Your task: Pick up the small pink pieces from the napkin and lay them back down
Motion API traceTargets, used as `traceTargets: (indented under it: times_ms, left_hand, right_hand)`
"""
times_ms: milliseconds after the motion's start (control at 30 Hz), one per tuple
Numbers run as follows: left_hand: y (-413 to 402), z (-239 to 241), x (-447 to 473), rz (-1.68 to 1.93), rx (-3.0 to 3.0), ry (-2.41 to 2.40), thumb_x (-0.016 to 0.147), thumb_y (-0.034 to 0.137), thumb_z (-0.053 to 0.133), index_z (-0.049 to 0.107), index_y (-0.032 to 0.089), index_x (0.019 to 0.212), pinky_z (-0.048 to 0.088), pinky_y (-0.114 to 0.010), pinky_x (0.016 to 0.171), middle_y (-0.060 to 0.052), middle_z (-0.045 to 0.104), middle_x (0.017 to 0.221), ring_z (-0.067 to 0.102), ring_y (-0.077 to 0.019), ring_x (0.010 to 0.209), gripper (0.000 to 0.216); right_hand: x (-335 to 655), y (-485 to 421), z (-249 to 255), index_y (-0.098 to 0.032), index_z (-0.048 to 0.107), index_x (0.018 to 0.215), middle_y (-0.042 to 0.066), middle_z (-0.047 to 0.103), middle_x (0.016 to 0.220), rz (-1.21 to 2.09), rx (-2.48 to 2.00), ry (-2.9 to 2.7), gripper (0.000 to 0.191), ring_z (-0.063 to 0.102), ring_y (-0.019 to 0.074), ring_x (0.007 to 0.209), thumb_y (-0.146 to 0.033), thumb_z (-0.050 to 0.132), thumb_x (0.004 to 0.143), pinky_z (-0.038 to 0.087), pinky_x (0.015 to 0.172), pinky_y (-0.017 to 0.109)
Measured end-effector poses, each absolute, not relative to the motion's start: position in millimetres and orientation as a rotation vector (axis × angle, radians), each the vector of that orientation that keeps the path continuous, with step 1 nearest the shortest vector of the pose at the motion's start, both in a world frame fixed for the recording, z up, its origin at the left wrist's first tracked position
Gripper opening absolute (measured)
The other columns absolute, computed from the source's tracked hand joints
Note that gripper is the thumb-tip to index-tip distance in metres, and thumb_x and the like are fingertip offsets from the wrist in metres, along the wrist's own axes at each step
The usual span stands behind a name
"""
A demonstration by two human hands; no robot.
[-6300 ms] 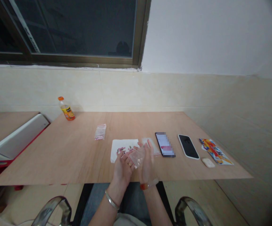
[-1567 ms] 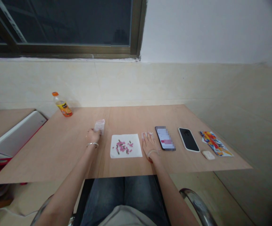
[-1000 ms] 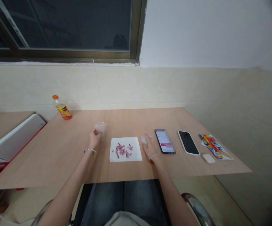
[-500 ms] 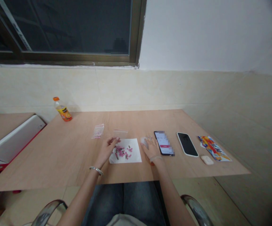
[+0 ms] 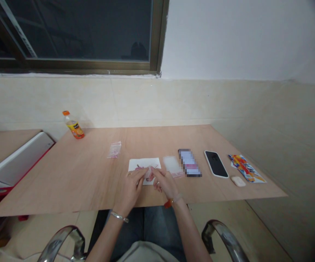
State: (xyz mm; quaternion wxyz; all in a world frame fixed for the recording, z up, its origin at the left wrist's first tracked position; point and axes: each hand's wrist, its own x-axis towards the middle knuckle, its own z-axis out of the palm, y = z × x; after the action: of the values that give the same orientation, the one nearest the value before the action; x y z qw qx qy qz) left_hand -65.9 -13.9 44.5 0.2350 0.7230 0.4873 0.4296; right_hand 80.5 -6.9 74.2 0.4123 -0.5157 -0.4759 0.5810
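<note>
Here, left hand (image 5: 130,191): silver bangle (image 5: 119,217) at the wrist; fingers (image 5: 142,175) curled inward, neither spread nor fully clenched, tips over the near part of the sheet; anything pinched between them too blurred to tell.

Right hand (image 5: 165,183): orange wristband (image 5: 168,203) at the wrist; fingers (image 5: 156,177) bent toward the left ones, tips almost meeting theirs, a pose suited to small, fine handling; any grasp likewise impossible to tell.

Small pink pieces (image 5: 139,168): on the white paper sheet (image 5: 143,163), partly hidden behind the fingers, gathered in one patch by the flat, pale backing.

Translucent plastic square (image 5: 171,164): flat just right of the sheet, within easy reach of the right hand.

Small clear zip bag (image 5: 115,149): pink contents inside, near the sheet's far left corner.

Light wooden worktop (image 5: 64,174): black smartphone in a white case (image 5: 216,163) and a white earbud case (image 5: 238,181) well to the right, away from the hands.
</note>
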Motion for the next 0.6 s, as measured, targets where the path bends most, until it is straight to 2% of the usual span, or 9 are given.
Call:
traceTargets:
  times_ms: [133, 200, 267, 367, 467, 533, 600]
  left_hand:
    - [-19, 39, -73, 1.075, 2.14, 1.333, 0.084, 0.015, 0.045, 0.057, 0.029, 0.119, 0.04, -0.044, 0.096, -0.005, 0.06, 0.12, 0.054, -0.0223, 0.111, 0.039]
    - [-21, 37, -73, 1.067, 2.161, 1.323, 0.084, 0.019, 0.048, 0.055, 0.027, 0.121, 0.038, -0.044, 0.099, -0.006, 0.056, 0.125, 0.051, -0.0218, 0.116, 0.039]
    - [-23, 37, -71, 1.113, 2.096, 1.315, 0.081, 0.022, 0.053, 0.057, 0.024, 0.118, 0.037, -0.043, 0.101, -0.008, 0.057, 0.124, 0.05, -0.0215, 0.116, 0.037]
    - [-27, 42, -63, 1.206, 1.9, 1.314, 0.077, 0.024, 0.059, 0.064, 0.02, 0.108, 0.041, -0.04, 0.098, -0.009, 0.064, 0.114, 0.056, -0.021, 0.108, 0.031]
    - [-28, 49, -57, 1.296, 1.675, 1.357, 0.074, 0.025, 0.062, 0.068, 0.018, 0.098, 0.05, -0.034, 0.083, -0.009, 0.068, 0.102, 0.063, -0.0195, 0.09, 0.026]
    - [-28, 53, -54, 1.341, 1.561, 1.399, 0.071, 0.027, 0.065, 0.069, 0.017, 0.094, 0.052, -0.03, 0.073, -0.009, 0.07, 0.095, 0.064, -0.0176, 0.079, 0.026]
    - [-29, 56, -53, 1.345, 1.509, 1.41, 0.069, 0.028, 0.066, 0.07, 0.016, 0.089, 0.051, -0.028, 0.07, -0.007, 0.071, 0.088, 0.063, -0.0167, 0.074, 0.023]
  right_hand:
    - [82, -5, 70, -0.018, 0.056, 0.069, -0.008, 0.045, 0.042, 1.474, -1.379, -1.192, 0.03, 0.034, 0.0066, 0.032, -0.048, 0.056, 0.069, 0.023, 0.033, 0.019]
    - [82, -4, 68, -0.017, 0.059, 0.067, -0.005, 0.05, 0.045, 1.387, -1.37, -1.224, 0.026, 0.04, 0.0081, 0.037, -0.044, 0.057, 0.067, 0.029, 0.037, 0.02]
    - [81, -3, 66, -0.016, 0.062, 0.063, -0.001, 0.058, 0.054, 1.258, -1.32, -1.275, 0.025, 0.049, 0.0109, 0.049, -0.04, 0.058, 0.066, 0.038, 0.047, 0.022]
    - [78, -3, 65, -0.014, 0.065, 0.062, 0.002, 0.063, 0.06, 1.144, -1.289, -1.307, 0.026, 0.053, 0.0139, 0.058, -0.039, 0.06, 0.066, 0.041, 0.056, 0.025]
    - [75, -5, 67, -0.014, 0.066, 0.063, 0.0, 0.058, 0.052, 1.116, -1.327, -1.306, 0.027, 0.047, 0.0119, 0.049, -0.04, 0.06, 0.067, 0.035, 0.048, 0.023]
    - [73, -7, 71, -0.014, 0.064, 0.06, -0.002, 0.053, 0.047, 1.072, -1.358, -1.307, 0.026, 0.041, 0.01, 0.045, -0.039, 0.06, 0.067, 0.03, 0.043, 0.022]
    - [71, -10, 75, -0.015, 0.061, 0.055, -0.004, 0.046, 0.042, 1.026, -1.385, -1.308, 0.027, 0.037, 0.0086, 0.042, -0.039, 0.059, 0.067, 0.026, 0.041, 0.021]
